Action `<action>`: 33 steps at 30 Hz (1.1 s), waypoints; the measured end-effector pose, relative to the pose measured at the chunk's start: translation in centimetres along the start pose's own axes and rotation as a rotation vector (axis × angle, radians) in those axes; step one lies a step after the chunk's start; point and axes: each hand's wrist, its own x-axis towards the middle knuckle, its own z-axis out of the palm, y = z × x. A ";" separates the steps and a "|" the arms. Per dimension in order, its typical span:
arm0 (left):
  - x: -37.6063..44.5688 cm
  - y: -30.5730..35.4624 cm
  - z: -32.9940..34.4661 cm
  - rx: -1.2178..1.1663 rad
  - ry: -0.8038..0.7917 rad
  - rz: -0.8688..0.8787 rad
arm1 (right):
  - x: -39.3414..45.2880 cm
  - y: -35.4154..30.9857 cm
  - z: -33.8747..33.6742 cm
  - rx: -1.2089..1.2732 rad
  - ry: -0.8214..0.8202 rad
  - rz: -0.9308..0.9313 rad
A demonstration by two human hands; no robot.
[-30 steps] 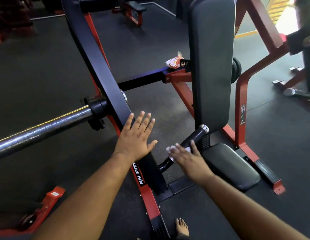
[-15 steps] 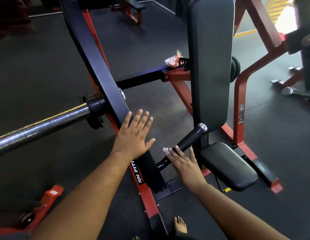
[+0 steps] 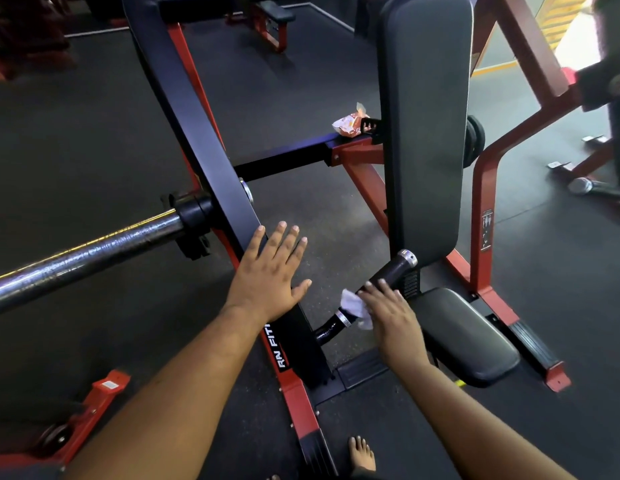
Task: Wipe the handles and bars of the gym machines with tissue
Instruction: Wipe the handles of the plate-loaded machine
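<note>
A black rubber handle (image 3: 391, 271) with a chrome end cap slants up from the machine's lever arm. My right hand (image 3: 388, 313) lies over its lower part with fingers straight, pressing a crumpled white tissue (image 3: 353, 304) against the handle. My left hand (image 3: 270, 271) rests flat, fingers spread, on the black slanted lever arm (image 3: 197, 143). A chrome weight bar (image 3: 86, 258) sticks out to the left of that arm.
A tall black back pad (image 3: 426, 126) and black seat (image 3: 468, 337) stand right of the handle on a red frame (image 3: 485, 188). A tissue packet (image 3: 350, 124) lies on the crossbar. My bare foot (image 3: 362, 453) is on the dark rubber floor. More machines stand behind and at right.
My right hand slid down the handle and then back up it with the tissue. My left hand has stayed flat on the lever arm.
</note>
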 end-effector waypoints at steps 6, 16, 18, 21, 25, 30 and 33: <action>0.1 -0.1 0.0 0.003 -0.017 -0.010 | 6.1 2.1 -5.1 0.054 0.273 0.238; -0.1 0.2 -0.3 -0.001 -0.004 -0.020 | 0.6 -0.6 1.1 -0.313 -0.212 -0.348; -0.1 0.1 -0.3 0.000 -0.007 -0.019 | 2.3 0.8 -0.8 -0.458 -0.257 -0.392; -0.1 0.1 -0.3 0.005 -0.008 -0.022 | 5.9 4.1 -3.6 -0.601 -0.286 -0.169; 0.0 0.2 -0.3 0.008 -0.006 -0.027 | 6.9 3.1 -3.3 -0.468 -0.209 0.007; -0.1 0.2 -0.3 0.003 -0.006 -0.031 | 1.2 -1.5 1.6 -0.275 -0.276 -0.337; -0.1 0.2 -0.4 -0.001 -0.014 -0.028 | 3.0 1.1 -0.2 -0.385 -0.325 -0.469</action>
